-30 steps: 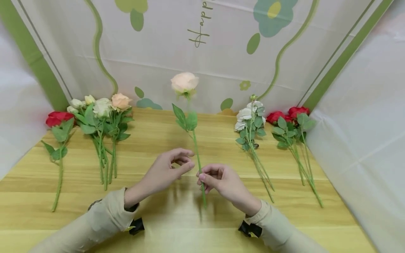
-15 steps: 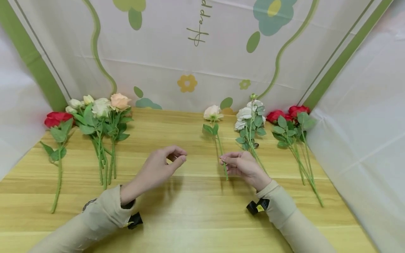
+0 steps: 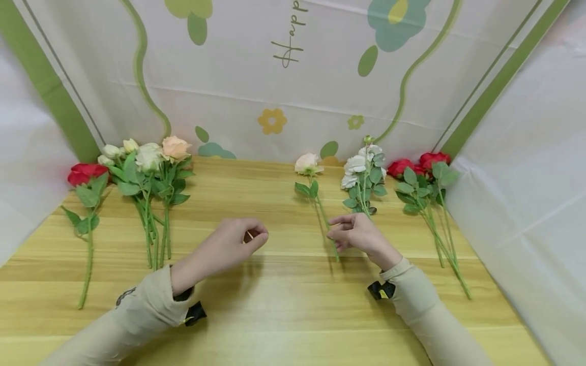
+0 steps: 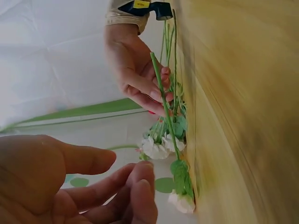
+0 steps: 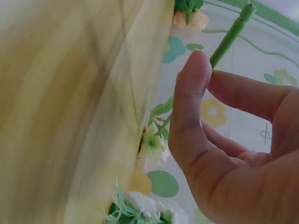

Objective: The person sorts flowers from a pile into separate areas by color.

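Observation:
My right hand point(image 3: 361, 236) pinches the lower green stem of a pale pink rose point(image 3: 309, 164) between thumb and index finger. The bloom lies at the back of the table, right of the middle, and the cut end point(image 5: 247, 10) of its stem slants up off the wood. In the right wrist view my thumb point(image 5: 191, 93) covers part of that stem. My left hand point(image 3: 224, 244) hovers over the middle of the table, holding nothing, its fingers point(image 4: 140, 186) loosely bent. White roses point(image 3: 356, 165) with grey-green leaves lie just beyond my right hand.
Red roses point(image 3: 434, 160) lie at the far right of the wooden table point(image 3: 284, 315). On the left are a single red rose point(image 3: 87, 174), cream roses point(image 3: 148, 156) and a peach rose point(image 3: 176, 147). A printed cloth point(image 3: 220, 61) stands behind, with white sheeting on both sides.
My right hand has carried the pale pink rose from upright at the middle to the right and lowered its bloom onto the table. The left hand has drawn slightly left, away from the stem.

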`<state>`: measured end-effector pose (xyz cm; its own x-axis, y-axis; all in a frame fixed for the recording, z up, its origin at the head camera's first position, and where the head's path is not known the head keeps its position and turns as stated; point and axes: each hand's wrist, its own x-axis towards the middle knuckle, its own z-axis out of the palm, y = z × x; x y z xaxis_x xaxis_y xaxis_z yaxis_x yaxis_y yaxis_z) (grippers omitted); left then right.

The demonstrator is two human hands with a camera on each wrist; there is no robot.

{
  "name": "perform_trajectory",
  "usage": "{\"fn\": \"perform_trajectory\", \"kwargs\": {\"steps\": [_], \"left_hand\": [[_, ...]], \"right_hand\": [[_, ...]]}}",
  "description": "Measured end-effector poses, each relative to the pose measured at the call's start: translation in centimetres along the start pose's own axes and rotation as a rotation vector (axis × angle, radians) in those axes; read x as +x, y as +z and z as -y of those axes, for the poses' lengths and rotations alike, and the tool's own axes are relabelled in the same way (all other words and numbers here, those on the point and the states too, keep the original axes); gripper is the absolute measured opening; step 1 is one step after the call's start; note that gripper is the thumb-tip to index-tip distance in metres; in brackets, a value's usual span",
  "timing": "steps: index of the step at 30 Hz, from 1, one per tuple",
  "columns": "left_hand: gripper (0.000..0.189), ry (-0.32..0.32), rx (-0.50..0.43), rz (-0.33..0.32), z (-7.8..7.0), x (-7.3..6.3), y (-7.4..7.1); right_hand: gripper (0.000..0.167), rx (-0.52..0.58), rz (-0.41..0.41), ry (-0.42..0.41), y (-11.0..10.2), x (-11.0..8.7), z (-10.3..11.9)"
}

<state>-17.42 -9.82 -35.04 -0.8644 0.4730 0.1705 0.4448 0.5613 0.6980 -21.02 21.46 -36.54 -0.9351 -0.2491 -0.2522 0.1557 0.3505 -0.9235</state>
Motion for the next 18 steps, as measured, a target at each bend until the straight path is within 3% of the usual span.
{"fn": "perform_trajectory", "kwargs": {"steps": [9,18], "left_hand": [[0.014,-0.064,0.128,0.031,0.2,-0.3,-0.3],[0.022,-0.156,0.218,0.078,1.4,-0.1,-1.5]], "right_hand": [[0.034,-0.201,-0.035,-0.021,-0.1,-0.5,0.6],[0.038,-0.213,0.012,-0.075,0.0,-1.2,1.3]]}}
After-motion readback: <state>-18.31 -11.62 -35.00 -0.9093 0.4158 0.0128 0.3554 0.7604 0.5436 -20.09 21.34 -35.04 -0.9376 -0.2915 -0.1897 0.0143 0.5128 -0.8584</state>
